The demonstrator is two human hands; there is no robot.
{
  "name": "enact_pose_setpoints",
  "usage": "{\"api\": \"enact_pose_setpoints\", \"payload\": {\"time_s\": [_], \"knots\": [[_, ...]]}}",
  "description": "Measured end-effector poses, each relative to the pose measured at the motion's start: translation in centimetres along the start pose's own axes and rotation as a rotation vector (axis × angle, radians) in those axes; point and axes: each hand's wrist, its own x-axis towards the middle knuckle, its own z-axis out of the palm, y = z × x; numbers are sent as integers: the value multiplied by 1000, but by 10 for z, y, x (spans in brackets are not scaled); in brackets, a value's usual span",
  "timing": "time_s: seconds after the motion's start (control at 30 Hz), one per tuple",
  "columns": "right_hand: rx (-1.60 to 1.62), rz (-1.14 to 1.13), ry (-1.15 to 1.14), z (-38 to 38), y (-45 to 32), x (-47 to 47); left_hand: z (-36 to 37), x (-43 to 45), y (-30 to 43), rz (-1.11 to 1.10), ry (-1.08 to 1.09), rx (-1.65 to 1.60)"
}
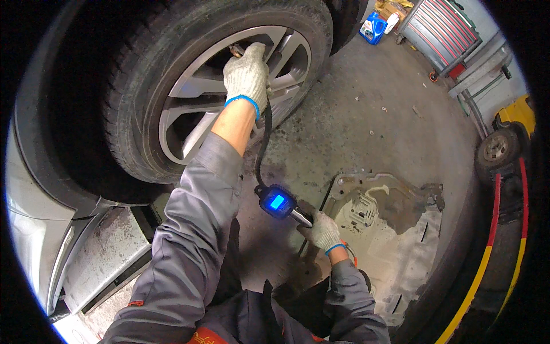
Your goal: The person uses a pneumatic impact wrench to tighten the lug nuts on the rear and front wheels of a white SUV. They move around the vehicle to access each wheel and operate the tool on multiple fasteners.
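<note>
My left hand (247,73), in a white knit glove with a blue cuff, is at the spokes of an alloy wheel (197,87). It grips the hose end, and a brass air chuck (236,50) shows beyond the fingers. From this hand a black rubber hose (260,159) curves down to a digital tire inflator gauge (277,202) with a lit blue display. My right hand (322,230), gloved the same way, is wrapped around the gauge's metal handle (302,217). The valve stem cannot be made out. A black tire (137,107) surrounds the wheel.
A dirty undertray panel (412,253) lies on the concrete floor (369,107) at the right. The silver car body (38,206) and a metal lift platform (105,245) are at the left. Farther off stand a blue jug (373,28), a tool cabinet (444,32) and a wheeled yellow machine (515,114).
</note>
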Motion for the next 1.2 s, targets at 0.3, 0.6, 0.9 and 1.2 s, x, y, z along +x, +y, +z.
{"api": "enact_pose_setpoints", "payload": {"time_s": [0.3, 0.6, 0.9, 1.2], "knots": [[40, -32, 26, -2, 1, -2, -2, 1, -3, 39, -22, -6], [10, -146, -112, -17, 18, -14, 3, 2, -61, 432, -107, 378], [-171, -295, -468, 9, 44, -32, 2, -15, -135, 329, -835, 1432], [-90, -331, -342, 15, 57, -26, -5, 5, -115, -127, -414, 243]]}}
